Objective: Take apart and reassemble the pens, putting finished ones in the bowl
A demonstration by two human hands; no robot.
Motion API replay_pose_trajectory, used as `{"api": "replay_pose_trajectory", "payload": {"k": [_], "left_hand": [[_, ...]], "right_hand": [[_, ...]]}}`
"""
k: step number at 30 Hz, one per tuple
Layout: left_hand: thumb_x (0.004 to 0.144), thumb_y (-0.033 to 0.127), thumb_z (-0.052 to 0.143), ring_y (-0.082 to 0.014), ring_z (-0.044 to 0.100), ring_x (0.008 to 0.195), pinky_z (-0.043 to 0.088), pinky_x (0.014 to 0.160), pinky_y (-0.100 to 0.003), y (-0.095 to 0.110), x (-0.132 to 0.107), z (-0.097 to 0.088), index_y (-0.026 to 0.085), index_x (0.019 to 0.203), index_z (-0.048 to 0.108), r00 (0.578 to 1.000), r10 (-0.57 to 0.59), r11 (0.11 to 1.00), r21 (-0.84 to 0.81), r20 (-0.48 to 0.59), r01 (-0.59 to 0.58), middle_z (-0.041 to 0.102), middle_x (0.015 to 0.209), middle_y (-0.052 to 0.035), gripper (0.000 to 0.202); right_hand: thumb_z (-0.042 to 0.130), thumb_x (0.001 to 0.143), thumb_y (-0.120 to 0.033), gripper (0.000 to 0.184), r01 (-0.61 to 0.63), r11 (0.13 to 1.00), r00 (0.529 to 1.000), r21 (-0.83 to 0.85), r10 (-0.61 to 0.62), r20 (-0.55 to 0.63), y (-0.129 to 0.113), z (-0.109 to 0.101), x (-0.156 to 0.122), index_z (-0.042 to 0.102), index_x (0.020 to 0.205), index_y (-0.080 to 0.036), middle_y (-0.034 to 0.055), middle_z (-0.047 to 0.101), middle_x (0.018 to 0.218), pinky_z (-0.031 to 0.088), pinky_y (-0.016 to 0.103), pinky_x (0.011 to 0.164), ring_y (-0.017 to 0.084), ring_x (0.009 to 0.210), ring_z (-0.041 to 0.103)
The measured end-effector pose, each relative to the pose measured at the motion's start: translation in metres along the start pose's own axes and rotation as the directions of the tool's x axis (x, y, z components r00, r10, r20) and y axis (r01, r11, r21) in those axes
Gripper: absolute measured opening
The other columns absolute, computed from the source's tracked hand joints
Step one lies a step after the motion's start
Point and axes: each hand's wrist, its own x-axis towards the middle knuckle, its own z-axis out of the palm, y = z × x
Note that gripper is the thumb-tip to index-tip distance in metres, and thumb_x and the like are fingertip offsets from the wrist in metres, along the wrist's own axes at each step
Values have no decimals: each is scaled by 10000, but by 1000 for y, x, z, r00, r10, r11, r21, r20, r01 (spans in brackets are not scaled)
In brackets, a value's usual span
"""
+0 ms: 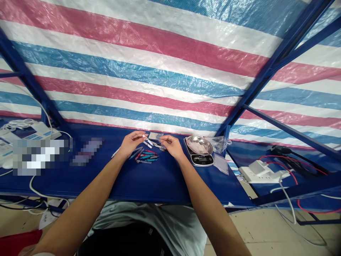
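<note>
My left hand (133,143) is closed in a pinch on a small white piece (144,136), which looks like a pen part. Opposite it, my right hand (172,145) has its fingers pressed together, and what they hold is too small to make out. White tubes with blue marks (147,143) lie just below the gap between my hands. Nearer to me is a loose pile of pen parts (146,155) in teal, red and clear plastic. A small clear bag of pale bits (155,136) lies behind my fingertips. More thin parts sit partly hidden by my right hand.
At right, a digital scale (202,160) carries a metal bowl (199,144) with pale contents. Clear plastic bags (221,164) lie beside it. A power strip (262,173) with cables is further right. White devices (42,132) and cords occupy the left. Blue frame posts (255,89) flank the table (160,185).
</note>
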Motion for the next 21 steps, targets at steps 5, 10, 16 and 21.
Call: {"api": "replay_pose_trajectory", "payload": {"k": [5, 10, 16, 21], "left_hand": [[738, 565, 925, -356, 688, 1287, 530, 1115, -494, 0, -2, 3, 164, 1242, 725, 999, 23, 1000, 3, 26, -23, 765, 1312, -175, 674], [764, 585, 899, -354, 717, 1236, 541, 1107, -507, 4, -4, 4, 170, 1255, 749, 995, 56, 994, 84, 85, -63, 774, 1295, -165, 660], [819, 560, 854, -330, 734, 1197, 505, 1166, -488, 0, -6, 6, 198, 1120, 829, 980, 154, 951, 249, 125, -182, 807, 1213, -121, 471], [844, 542, 837, -319, 733, 1192, 516, 1147, -466, -1, -6, 8, 185, 1147, 806, 976, 168, 956, 221, 135, -195, 806, 1210, -122, 470]], "right_hand": [[810, 807, -520, 378, -36, 995, 999, 97, 34, 26, -4, 7, -3, 775, 1028, -215, 47, 794, 980, 554, 279, 629, 137, 649, 629], [803, 824, -543, 377, 10, 996, 1000, 84, -10, -2, -11, 11, -6, 769, 1006, -215, 61, 790, 1027, 586, 310, 688, 174, 755, 687], [721, 930, -497, 286, 180, 982, 981, -57, -184, -57, -28, 22, -17, 767, 1038, -236, 75, 794, 1088, 611, 372, 868, 252, 980, 744], [673, 974, -464, 248, 231, 965, 969, -127, -240, -62, -33, 28, -22, 763, 1061, -250, 81, 784, 1157, 614, 391, 917, 275, 1071, 737]]}}
